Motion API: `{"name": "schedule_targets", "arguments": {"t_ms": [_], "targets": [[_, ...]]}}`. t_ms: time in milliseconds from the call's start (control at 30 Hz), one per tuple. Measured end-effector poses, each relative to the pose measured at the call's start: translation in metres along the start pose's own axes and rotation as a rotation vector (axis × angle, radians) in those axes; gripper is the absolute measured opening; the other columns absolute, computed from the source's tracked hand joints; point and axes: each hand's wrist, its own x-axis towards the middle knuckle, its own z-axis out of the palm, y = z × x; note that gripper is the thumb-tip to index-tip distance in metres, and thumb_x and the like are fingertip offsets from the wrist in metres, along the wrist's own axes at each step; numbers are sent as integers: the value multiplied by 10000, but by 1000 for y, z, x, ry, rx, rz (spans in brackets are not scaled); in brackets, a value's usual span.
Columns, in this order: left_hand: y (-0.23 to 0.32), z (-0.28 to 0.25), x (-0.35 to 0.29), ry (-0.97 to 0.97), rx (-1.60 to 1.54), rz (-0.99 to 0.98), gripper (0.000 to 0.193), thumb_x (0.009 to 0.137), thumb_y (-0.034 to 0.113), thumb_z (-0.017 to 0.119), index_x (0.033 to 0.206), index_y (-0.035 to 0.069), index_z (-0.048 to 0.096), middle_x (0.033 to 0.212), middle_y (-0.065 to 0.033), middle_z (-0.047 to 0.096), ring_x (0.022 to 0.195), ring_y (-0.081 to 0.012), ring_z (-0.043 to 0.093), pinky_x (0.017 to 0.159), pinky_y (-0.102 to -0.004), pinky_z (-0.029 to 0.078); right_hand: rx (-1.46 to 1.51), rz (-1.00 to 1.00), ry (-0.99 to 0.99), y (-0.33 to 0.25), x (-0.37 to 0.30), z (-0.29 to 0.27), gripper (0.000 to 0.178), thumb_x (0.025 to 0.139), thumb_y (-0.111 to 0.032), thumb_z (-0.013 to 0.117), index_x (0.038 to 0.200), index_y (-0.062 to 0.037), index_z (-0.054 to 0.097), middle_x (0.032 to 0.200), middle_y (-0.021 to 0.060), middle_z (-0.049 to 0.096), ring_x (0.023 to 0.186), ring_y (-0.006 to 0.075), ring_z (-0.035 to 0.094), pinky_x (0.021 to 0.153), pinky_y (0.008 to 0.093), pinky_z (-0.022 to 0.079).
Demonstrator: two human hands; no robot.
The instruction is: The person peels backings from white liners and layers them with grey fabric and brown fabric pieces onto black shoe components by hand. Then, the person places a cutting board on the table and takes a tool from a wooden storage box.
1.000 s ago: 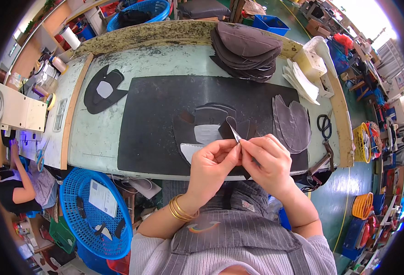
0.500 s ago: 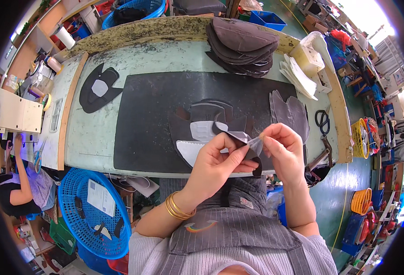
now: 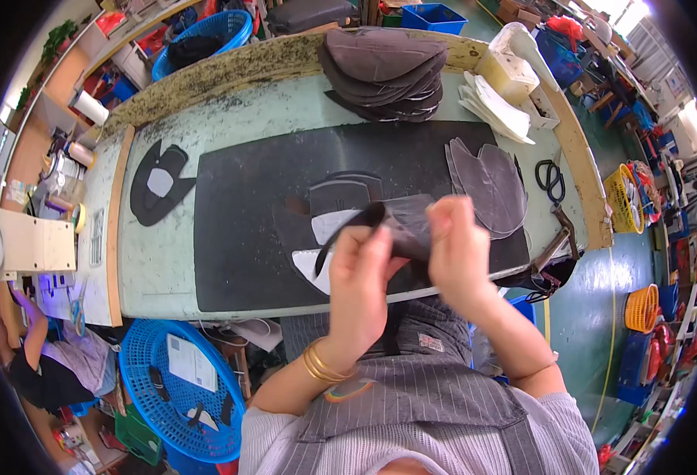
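Lifted a little nearer the body since half a second ago, with the thin pale tool seen earlier no longer visible; left hand (image 3: 362, 277) curled around a dark grey leather piece (image 3: 392, 226), fingers closed on its lower edge, gold bangles (image 3: 322, 366) on that wrist; right hand (image 3: 459, 249) blurred, fingers pinched shut on the same piece at its right end; held just above the front edge of the black mat (image 3: 253, 198) on the pale green table (image 3: 150, 269); below it on the mat, a dark cut shape with a white patch (image 3: 310, 263); to the right, a fan of grey oval pieces (image 3: 487, 182); farther back, a taller stack of grey pieces (image 3: 384, 71) beside white ones (image 3: 495, 103); black scissors (image 3: 550, 178) near the table's right end; blue basket (image 3: 178, 388) on the floor at lower left.
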Motion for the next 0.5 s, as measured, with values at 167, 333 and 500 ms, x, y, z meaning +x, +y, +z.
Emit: {"name": "schedule_targets", "arguments": {"t_ms": [167, 333, 500], "targets": [[-19, -14, 2, 21, 41, -152, 203, 982, 223, 461, 865, 79, 545, 817, 19, 548, 681, -45, 462, 603, -234, 419, 204, -54, -91, -3, -47, 13, 87, 846, -85, 629, 837, -75, 542, 663, 70, 559, 585, 210, 602, 524, 311, 466], [-10, -39, -17, 14, 474, -101, 194, 962, 172, 540, 822, 50, 598, 714, 67, 527, 641, 1, 438, 571, -171, 356, 576, 788, -160, 57, -82, -66, 162, 958, -148, 527, 831, -50, 552, 638, -81, 414, 568, 3, 350, 493, 202, 311], [1, -45, 2, -116, 751, -109, 179, 964, 167, 533, 915, 21, 625, 779, 25, 609, 684, -11, 530, 633, -173, 435, -77, 855, -155, 177, -219, -103, 231, 937, -231, 544, 890, -8, 580, 616, 39, 541, 559, 158, 488, 538, 316, 403]]}}
